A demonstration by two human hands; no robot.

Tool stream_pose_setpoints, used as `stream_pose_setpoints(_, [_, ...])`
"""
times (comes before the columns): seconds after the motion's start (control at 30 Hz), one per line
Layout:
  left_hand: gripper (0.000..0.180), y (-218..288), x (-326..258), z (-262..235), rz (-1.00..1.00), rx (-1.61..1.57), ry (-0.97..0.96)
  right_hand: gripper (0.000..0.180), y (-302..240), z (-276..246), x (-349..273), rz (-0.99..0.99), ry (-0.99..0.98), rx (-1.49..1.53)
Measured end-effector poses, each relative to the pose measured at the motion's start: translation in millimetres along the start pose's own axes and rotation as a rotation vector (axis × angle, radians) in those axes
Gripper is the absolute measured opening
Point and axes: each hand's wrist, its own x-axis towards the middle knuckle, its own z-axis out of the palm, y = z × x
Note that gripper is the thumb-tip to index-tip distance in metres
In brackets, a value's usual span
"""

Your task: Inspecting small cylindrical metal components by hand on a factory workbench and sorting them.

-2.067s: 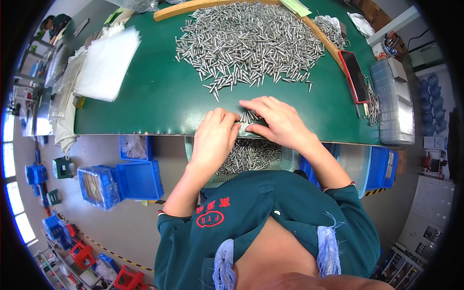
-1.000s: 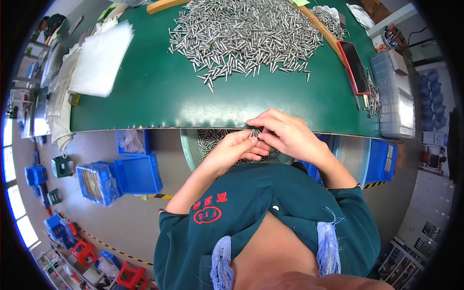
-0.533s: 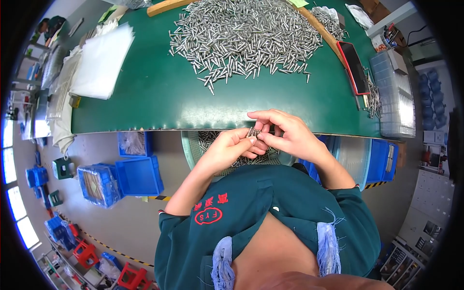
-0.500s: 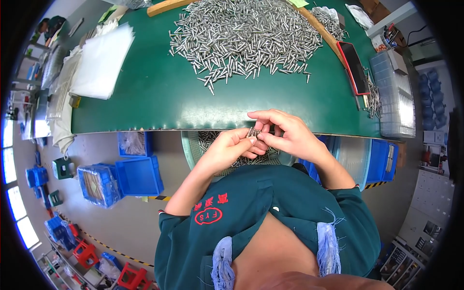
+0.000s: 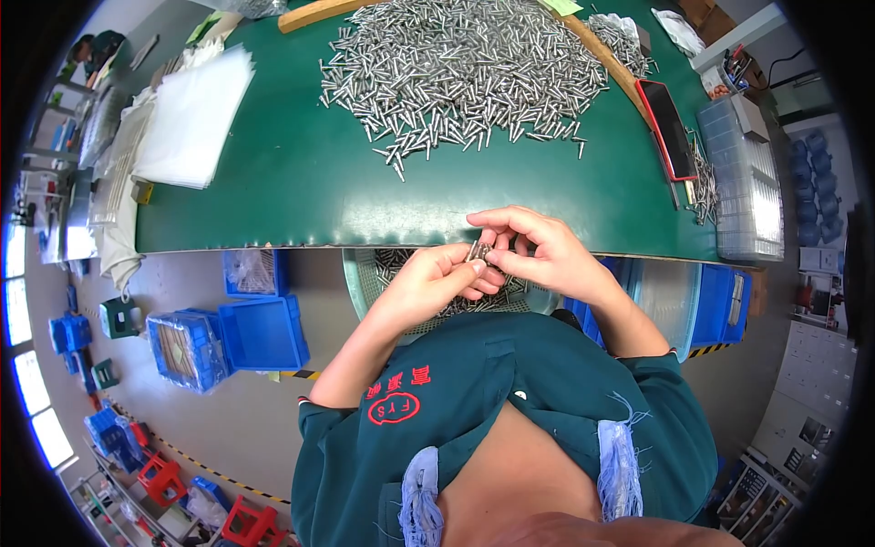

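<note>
My left hand (image 5: 432,281) is closed around a few small metal pins (image 5: 479,249), with the thumb lying over them. Against it, my right hand (image 5: 545,254) has its thumb and fingers curled at the same pins; its index finger reaches out above them. Both hands are just in front of the table's near edge, over a pale green basin (image 5: 354,284) that holds many more of the pins. A large heap of silvery pins (image 5: 465,77) covers the far middle of the green table (image 5: 301,196). Fingers partly hide what is between the hands.
Wooden strips (image 5: 321,12) edge the heap. To the right lie a red-framed phone (image 5: 666,130) and clear plastic boxes (image 5: 743,182). White sheets (image 5: 193,118) rest at the left. Blue crates (image 5: 262,333) stand on the floor, and another light basin (image 5: 663,305) is at right.
</note>
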Motion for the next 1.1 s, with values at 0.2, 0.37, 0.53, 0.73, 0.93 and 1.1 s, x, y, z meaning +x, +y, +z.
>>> stream_pose_setpoints(0.2, [0.028, 0, 1, -2, -0.009, -0.027, -0.006, 0.040, -2, 1, 0, -0.004, 0.001, 0.016])
stream_pose_setpoints(0.37, [0.029, -2, 1, -5, -0.013, -0.047, -0.004, 0.040, -1, 2, 1, 0.001, -0.001, 0.036])
stream_pose_setpoints(0.53, [0.028, -1, 1, -4, -0.001, -0.033, 0.014, 0.040, -4, 2, 2, 0.014, 0.003, 0.031])
stream_pose_setpoints(0.73, [0.027, 3, -1, -1, 0.040, 0.009, 0.036, 0.037, -4, 1, 3, 0.041, -0.010, 0.093])
stream_pose_setpoints(0.93, [0.032, 9, -5, -10, 0.076, -0.044, 0.049, 0.038, 8, -9, 9, 0.284, 0.063, 0.887])
stream_pose_setpoints(1.1, [0.032, 11, -9, -19, 0.128, 0.012, 0.122, 0.040, 9, -6, 8, 0.388, 0.080, 1.100])
